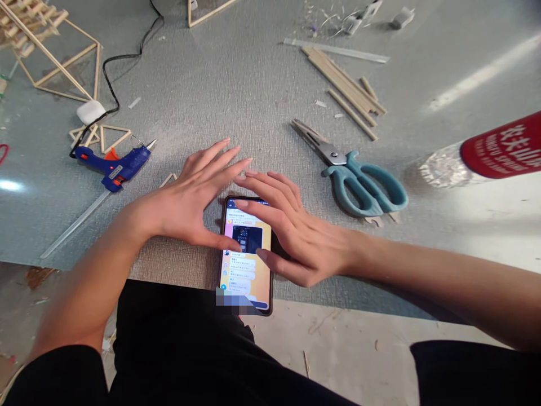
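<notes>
Centrally, both hands, left (190, 197) and right (291, 237), fingers spread open, rest thumbs on a black-edged lit smartphone (247, 265); teal-handled scissors (359, 180) lie beside it.

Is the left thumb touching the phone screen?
Touching. The head view shows the left hand spread flat, its thumb tip pressed on the lit screen of the phone with no gap visible.

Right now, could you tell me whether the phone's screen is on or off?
On. The phone lies flat, its screen lit with a chat page, showing between the left hand and right hand.
</notes>
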`<state>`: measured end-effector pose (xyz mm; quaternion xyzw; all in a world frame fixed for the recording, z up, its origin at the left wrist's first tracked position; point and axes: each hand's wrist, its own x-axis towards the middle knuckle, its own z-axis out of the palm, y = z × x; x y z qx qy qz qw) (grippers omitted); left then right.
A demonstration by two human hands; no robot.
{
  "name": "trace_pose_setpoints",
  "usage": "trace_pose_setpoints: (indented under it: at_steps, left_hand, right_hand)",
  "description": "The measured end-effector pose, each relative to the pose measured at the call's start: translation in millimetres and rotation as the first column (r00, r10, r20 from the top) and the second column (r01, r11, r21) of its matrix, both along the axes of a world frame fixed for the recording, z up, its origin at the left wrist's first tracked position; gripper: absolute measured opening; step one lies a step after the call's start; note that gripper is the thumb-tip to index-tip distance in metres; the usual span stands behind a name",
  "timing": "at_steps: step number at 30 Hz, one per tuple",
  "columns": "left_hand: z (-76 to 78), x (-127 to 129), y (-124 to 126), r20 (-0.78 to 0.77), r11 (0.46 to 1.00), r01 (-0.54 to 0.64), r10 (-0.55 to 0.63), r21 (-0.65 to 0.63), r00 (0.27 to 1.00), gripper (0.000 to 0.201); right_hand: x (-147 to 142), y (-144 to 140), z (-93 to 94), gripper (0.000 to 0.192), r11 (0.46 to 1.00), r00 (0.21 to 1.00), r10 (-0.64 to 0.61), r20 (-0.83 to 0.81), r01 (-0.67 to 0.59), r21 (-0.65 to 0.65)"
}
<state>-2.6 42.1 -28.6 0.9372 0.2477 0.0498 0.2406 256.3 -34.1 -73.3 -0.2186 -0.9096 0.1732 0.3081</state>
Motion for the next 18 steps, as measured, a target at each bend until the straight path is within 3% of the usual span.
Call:
trace_pose_setpoints:
  at_steps: [6,18]
  left_hand:
    - [3.6,0.1,5.2,-0.037,0.998,-0.062,0.062,-0.001,0.997,0.113]
    - [1.1,-0.6,5.1,-0.032,0.998,-0.048,0.049,0.033,0.998,0.106]
  right_hand:
    - [-0.4,1.9,2.4,0.082,0.999,0.999,-0.025,-0.039,0.024,-0.036]
    - [-0.7,2.9,0.5,0.075,0.998,0.999,-0.035,-0.030,0.034,-0.046]
